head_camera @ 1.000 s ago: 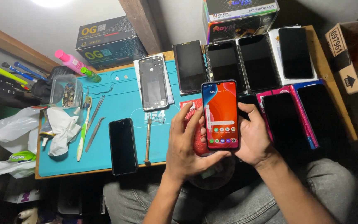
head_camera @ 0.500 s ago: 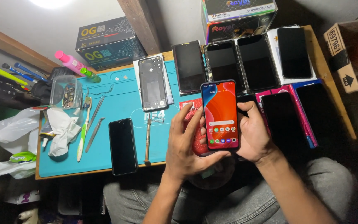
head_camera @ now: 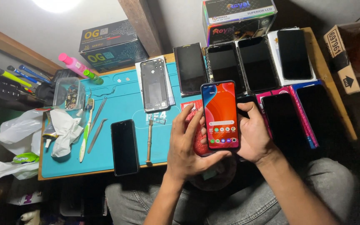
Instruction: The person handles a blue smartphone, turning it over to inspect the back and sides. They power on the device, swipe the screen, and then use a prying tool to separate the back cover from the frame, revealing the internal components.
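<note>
Where the teal work mat (head_camera: 121, 104) meets its left edge, crumpled white plastic bags (head_camera: 19, 133) and a clear tub of small parts (head_camera: 68, 92) sit; pens (head_camera: 15, 75) lie far left, a pink bottle (head_camera: 73, 63) beyond the tub. Toothbrush (head_camera: 86, 129) and two tweezers (head_camera: 96, 125) lie side by side on the mat. A dark phone (head_camera: 124, 146) lies face up at the mat's near edge. Just right of it, a slim screwdriver (head_camera: 148, 141), upright to the view. Far of these, an opened phone back shell (head_camera: 155, 84) on white card. A dark printed box (head_camera: 112, 45) stands at the far edge.

Left hand (head_camera: 188, 148): fingers curled around the left edge of the lit phone (head_camera: 220, 115), thumb under its near end, clamped on it. The lit phone is held above the lap, near the table's front edge, its red and blue screen facing up. A red piece shows behind it; cannot tell what it is.

Right hand (head_camera: 253, 137): closed on the phone's right edge, fingers behind, thumb along the side.

Far and right: a row of black screen panels (head_camera: 257, 62), more on pink card (head_camera: 284, 121), a second printed box (head_camera: 238, 18), a cardboard carton (head_camera: 351, 54) far right.
</note>
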